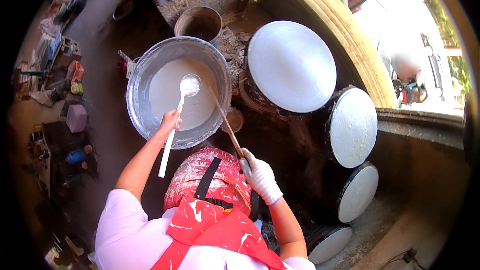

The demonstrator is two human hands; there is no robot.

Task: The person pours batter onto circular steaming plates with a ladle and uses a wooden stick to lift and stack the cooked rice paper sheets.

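A large metal pot (pixel 138 105) holds a milky white liquid (pixel 165 82). My bare left hand (pixel 171 120) is closed around the pale handle of a ladle (pixel 190 85). The ladle's round bowl is over the liquid and has some white stuff in it. In a white, stained glove, my right hand (pixel 261 176) grips a thin wooden stick (pixel 228 126). The stick slants over the pot's right rim, its far end at the liquid. Whether the tip goes under the surface, I cannot tell.
Several round white-topped vessels curve down the right, the largest (pixel 291 65) nearest the pot. Behind the pot stands a bucket (pixel 199 24). A small round container (pixel 233 120) sits at its right. Clutter, including a pink jug (pixel 76 118), lines the left; a person (pixel 407 72) is outside.
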